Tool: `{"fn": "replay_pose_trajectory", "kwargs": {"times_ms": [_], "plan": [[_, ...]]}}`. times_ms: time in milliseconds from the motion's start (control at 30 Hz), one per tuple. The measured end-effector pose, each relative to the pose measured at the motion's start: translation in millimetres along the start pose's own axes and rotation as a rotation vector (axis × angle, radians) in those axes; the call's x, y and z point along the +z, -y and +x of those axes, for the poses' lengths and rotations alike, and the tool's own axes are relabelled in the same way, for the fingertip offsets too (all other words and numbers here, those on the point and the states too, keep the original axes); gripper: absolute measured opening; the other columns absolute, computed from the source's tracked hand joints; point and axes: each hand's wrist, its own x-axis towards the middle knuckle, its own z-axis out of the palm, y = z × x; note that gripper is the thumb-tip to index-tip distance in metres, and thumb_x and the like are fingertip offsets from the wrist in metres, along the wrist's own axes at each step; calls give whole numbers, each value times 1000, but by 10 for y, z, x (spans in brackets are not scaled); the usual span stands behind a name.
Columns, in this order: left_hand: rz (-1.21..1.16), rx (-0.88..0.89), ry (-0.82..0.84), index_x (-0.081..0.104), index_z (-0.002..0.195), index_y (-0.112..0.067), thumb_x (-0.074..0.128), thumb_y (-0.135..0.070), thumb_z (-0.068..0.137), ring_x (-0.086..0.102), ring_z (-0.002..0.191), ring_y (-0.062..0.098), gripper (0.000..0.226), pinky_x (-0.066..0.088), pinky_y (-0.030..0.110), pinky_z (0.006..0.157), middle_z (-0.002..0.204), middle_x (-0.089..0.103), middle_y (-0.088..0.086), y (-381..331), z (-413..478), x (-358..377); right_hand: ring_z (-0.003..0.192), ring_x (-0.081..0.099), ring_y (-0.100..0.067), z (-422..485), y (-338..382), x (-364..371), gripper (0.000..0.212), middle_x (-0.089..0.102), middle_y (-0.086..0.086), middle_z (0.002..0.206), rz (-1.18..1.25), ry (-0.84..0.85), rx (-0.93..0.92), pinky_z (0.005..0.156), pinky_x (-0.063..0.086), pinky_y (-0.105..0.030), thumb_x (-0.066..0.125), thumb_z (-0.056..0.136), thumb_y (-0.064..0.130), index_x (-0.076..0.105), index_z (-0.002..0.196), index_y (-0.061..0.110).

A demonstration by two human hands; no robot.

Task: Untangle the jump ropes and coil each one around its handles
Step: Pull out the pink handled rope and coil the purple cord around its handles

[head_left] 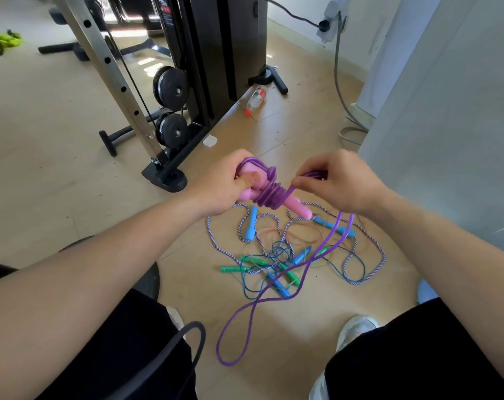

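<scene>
My left hand [220, 183] grips the pink handles [298, 207] of a purple jump rope, which has several turns of purple rope [269, 194] wound round their middle. Just right of the coil, my right hand [340, 180] pinches the same purple rope. The slack hangs from that hand in a long loop [245, 321] reaching the floor between my feet. On the floor beneath lies a tangle of other ropes [282, 255]: a striped white-and-purple rope [372, 272] with light blue handles [251, 223], and thin cords with green handles [233, 268] and blue handles [279, 285].
A black weight machine [187, 90] with its steel upright stands at the back left, its foot close to my left hand. A plastic bottle [256, 99] and a black strap handle lie behind the tangle. A pale wall [447, 125] rises on the right. A grey cable hangs by it.
</scene>
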Motion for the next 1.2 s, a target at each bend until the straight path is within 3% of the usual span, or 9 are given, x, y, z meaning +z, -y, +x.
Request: {"fn": "replay_pose_trajectory", "kwargs": {"times_ms": [67,167,300,433,567,733,967,1067,1200], "plan": [[-72,23,40,59,112,-22,58,-28,100,61,84,13,13,57,43,78,92,63,-8,-20,-13,-11,75,60,-8,45,-116,-56,9,71,10,75,65,-7,6,63,42,-14,77,83,36,74,79,28],[-258,23,109,60,114,-11,58,-32,99,61,82,14,26,53,34,67,94,63,-2,-75,-45,-36,71,59,-16,82,-234,-38,10,72,-1,79,188,-9,5,70,47,-29,77,81,38,71,78,30],[-520,-15,185,56,118,-3,50,-25,98,66,76,19,30,50,30,56,93,62,7,-150,-71,-83,60,47,-12,40,-259,61,26,58,-1,63,450,75,62,59,39,-28,64,82,46,70,75,23],[-730,-61,107,50,126,2,41,-13,105,68,72,17,27,46,29,54,93,62,8,-214,-53,-88,57,50,-22,1,-288,244,34,55,-5,59,601,153,197,58,43,-29,50,103,15,69,75,11],[-694,-104,-103,54,123,-3,45,-17,106,59,74,22,24,48,28,53,98,60,9,-195,14,-33,50,51,-22,-48,-180,438,52,51,-2,56,403,174,302,58,44,-29,32,107,39,65,78,11],[-505,-153,-276,59,101,-22,51,-25,104,59,72,25,10,49,33,58,97,63,3,-117,51,122,77,54,-36,-182,121,649,30,58,-9,80,-94,192,136,69,44,-38,32,104,25,53,88,11],[-506,-140,-351,59,102,-21,51,-23,103,62,76,23,9,49,30,55,102,63,6,-100,77,93,83,63,-32,-187,209,620,29,65,-12,94,-36,324,114,78,50,-40,35,104,30,52,116,9],[-474,-140,-343,59,106,-17,52,-23,103,61,77,22,10,50,29,54,102,62,6,-86,62,95,83,53,-34,-195,183,639,22,57,-10,89,-159,396,111,69,42,-38,34,105,26,49,110,10],[-236,-86,-330,57,105,-20,57,-25,100,60,79,18,8,53,36,67,97,62,-2,-15,38,183,74,44,-29,-234,311,609,32,42,-1,71,-278,426,32,65,32,-34,37,104,34,37,76,18]]}}
